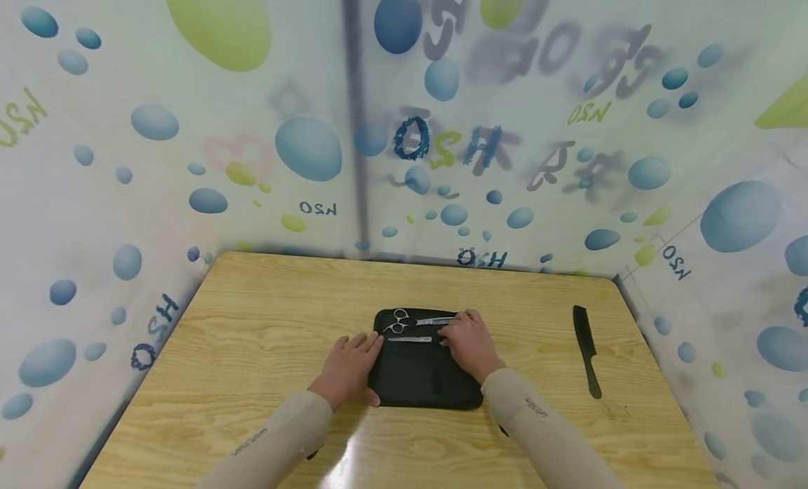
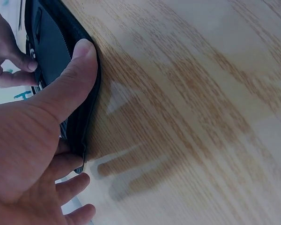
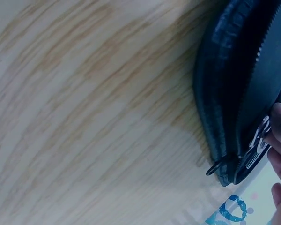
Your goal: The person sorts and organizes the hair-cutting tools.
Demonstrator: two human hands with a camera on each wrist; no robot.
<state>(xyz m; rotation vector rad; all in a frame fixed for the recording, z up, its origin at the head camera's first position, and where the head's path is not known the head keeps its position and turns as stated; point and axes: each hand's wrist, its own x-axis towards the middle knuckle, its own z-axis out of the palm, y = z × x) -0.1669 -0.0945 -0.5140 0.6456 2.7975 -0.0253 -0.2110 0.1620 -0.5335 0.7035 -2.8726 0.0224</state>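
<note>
A black zip case point(image 1: 404, 380) lies flat, with scissors along its far part. One pair of scissors point(image 1: 398, 321) has its silver finger rings to the left; nearer me, a second pair point(image 1: 410, 339) points its blades left. My left hand point(image 1: 350, 366) rests against the case's left side, thumb point(image 2: 84, 51) on the rim and the other fingers extended. Over the right part of the case, my right hand point(image 1: 470, 342) pinches the handle end of the second pair between thumb and fingers. In the right wrist view, its fingertips are right at the metal handles point(image 3: 260, 136).
The case lies on a wood-grain table point(image 1: 265, 299). To the right is a black comb point(image 1: 586, 349) with a long handle. Behind and beside the table rise pale walls point(image 1: 536, 159) printed with blue and green bubbles and lettering.
</note>
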